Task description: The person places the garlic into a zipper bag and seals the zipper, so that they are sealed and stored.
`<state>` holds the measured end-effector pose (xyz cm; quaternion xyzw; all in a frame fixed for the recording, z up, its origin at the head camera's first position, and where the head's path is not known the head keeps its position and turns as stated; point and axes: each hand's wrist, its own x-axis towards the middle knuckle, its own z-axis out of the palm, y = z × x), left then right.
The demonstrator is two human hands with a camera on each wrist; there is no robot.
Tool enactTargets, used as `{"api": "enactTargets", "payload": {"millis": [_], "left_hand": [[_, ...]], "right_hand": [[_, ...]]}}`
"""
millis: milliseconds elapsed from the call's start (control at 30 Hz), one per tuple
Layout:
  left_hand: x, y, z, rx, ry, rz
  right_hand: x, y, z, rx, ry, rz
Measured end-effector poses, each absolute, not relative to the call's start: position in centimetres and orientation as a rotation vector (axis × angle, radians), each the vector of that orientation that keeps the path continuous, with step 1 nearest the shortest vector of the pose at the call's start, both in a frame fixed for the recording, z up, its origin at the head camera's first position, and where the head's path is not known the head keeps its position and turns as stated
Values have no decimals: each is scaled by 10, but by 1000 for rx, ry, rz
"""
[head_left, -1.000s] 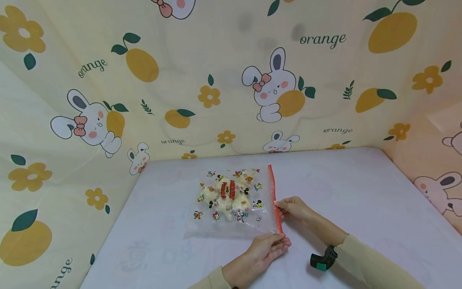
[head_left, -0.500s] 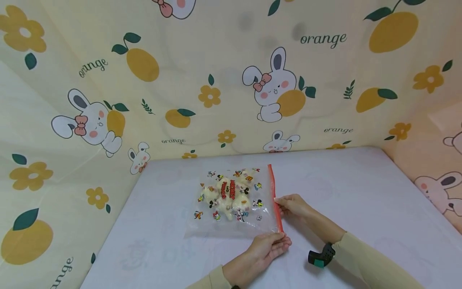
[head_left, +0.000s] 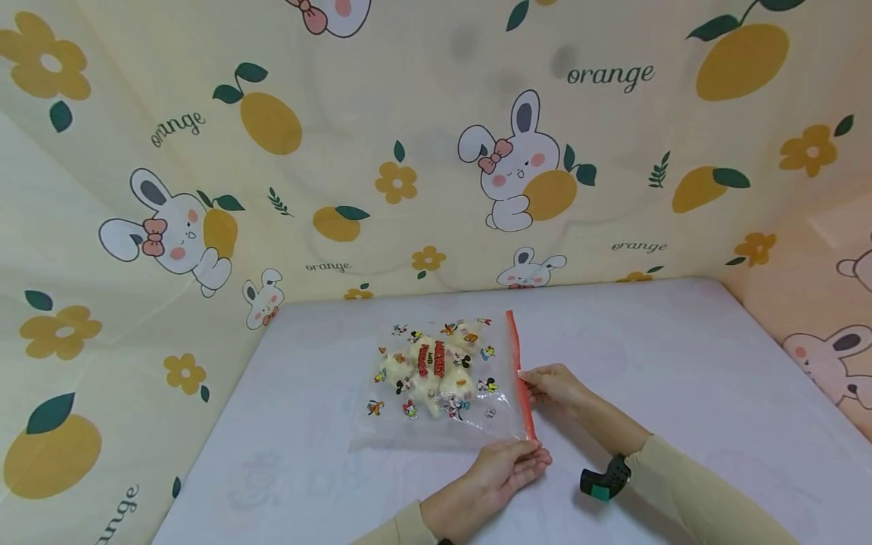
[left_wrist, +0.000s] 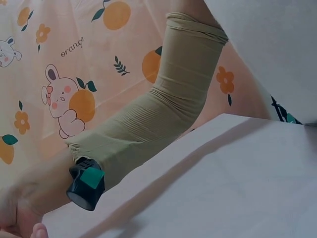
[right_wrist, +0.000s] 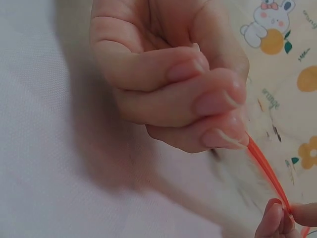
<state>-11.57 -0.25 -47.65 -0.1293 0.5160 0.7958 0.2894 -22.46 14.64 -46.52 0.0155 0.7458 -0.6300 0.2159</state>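
A clear zip bag printed with small cartoon figures lies flat on the table, its red zip strip on the right side. Inside are several pale, rounded lumps; their kind is unclear through the plastic. At the near corner my left hand pinches the strip between thumb and fingers. Farther along, about midway, my right hand pinches the same strip. The right wrist view shows the curled fingers of the right hand at the strip, with the left hand below.
A white cloth covers the table. Behind it and at both sides hangs a patterned curtain. A black wrist camera with a green patch sits on the right forearm.
My right hand has slid slightly along the red strip, toward its far end. The left hand keeps its place at the near corner, and the bag lies almost unmoved.
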Motion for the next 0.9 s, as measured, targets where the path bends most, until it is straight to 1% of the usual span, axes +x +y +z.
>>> {"api": "enactTargets", "payload": {"millis": [900], "left_hand": [[-112,-4,-479,-329,1386,2140]], "right_hand": [[-230,145,-462,82,2065,-1743]]}}
